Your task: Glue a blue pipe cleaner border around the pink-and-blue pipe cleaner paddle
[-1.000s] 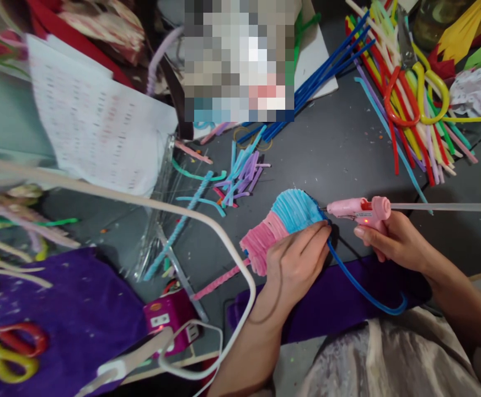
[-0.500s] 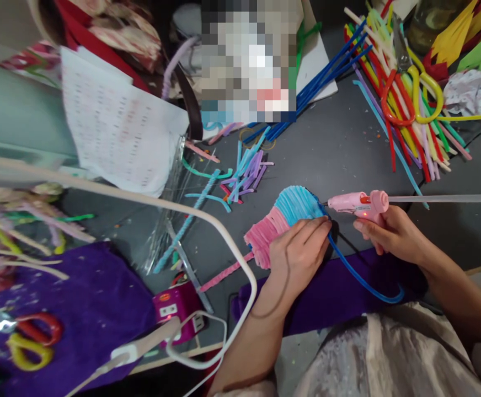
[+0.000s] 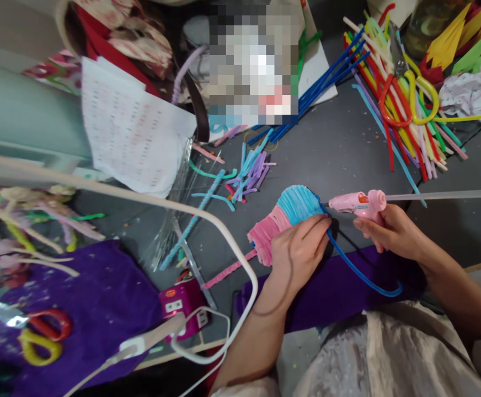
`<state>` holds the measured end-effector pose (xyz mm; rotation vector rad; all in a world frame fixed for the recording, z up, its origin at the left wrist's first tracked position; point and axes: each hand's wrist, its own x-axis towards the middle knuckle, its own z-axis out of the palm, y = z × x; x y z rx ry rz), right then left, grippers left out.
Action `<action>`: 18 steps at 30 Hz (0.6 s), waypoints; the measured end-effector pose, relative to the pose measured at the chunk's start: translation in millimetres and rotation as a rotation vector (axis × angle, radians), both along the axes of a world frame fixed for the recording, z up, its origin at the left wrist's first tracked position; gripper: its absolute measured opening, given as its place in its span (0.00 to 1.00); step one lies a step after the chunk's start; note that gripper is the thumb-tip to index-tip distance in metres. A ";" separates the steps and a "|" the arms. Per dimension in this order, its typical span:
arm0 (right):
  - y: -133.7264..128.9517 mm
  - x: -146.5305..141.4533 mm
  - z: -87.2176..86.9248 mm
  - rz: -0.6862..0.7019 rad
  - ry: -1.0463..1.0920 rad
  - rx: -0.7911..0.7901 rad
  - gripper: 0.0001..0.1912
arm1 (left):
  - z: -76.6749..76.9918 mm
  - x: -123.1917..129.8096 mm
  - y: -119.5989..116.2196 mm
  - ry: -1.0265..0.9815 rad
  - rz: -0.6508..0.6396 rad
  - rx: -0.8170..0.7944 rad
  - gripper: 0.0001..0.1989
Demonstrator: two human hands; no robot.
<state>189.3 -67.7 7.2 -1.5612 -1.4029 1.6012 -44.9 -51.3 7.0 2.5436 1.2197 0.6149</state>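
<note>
My right hand [image 3: 393, 231] is wrapped round a pink hot glue gun [image 3: 358, 203], with a long clear glue stick [image 3: 443, 194] jutting from its back end. The gun's nozzle meets the right edge of a flat pink and blue pipe-cleaner piece [image 3: 298, 205]. My left hand [image 3: 300, 245] presses on that piece from the near side, its fingertips closed at the edge. A dark blue pipe cleaner [image 3: 358, 273] runs from under those fingertips and curves toward me. A pink twisted stem [image 3: 229, 270] sticks out at the piece's lower left.
A white cable or tube [image 3: 174, 207] arches across the left side. Near it sit a purple power socket cube [image 3: 182, 309] and scissors [image 3: 33, 331] on a purple cloth [image 3: 100, 314]. Cut pipe-cleaner bits [image 3: 251, 171] lie behind the piece; a colourful bundle [image 3: 406, 110] lies at right.
The view has shifted slightly, so the things at left appear further right. Both hands, the glue gun and the piece hold nearly the same positions.
</note>
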 end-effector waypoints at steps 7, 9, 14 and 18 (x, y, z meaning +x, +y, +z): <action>0.0 0.5 0.4 0.007 -0.008 0.002 0.20 | 1.8 0.3 0.8 -0.004 0.010 -0.027 0.09; -0.1 0.8 0.1 0.008 -0.007 0.002 0.19 | 1.7 -0.2 1.1 -0.008 0.016 -0.028 0.08; -0.2 1.7 -0.5 0.021 -0.005 0.009 0.19 | 1.5 -0.6 1.1 0.004 0.020 -0.046 0.08; -0.1 2.1 -0.5 0.028 -0.010 0.006 0.20 | 0.4 -0.6 0.4 0.030 0.015 -0.079 0.09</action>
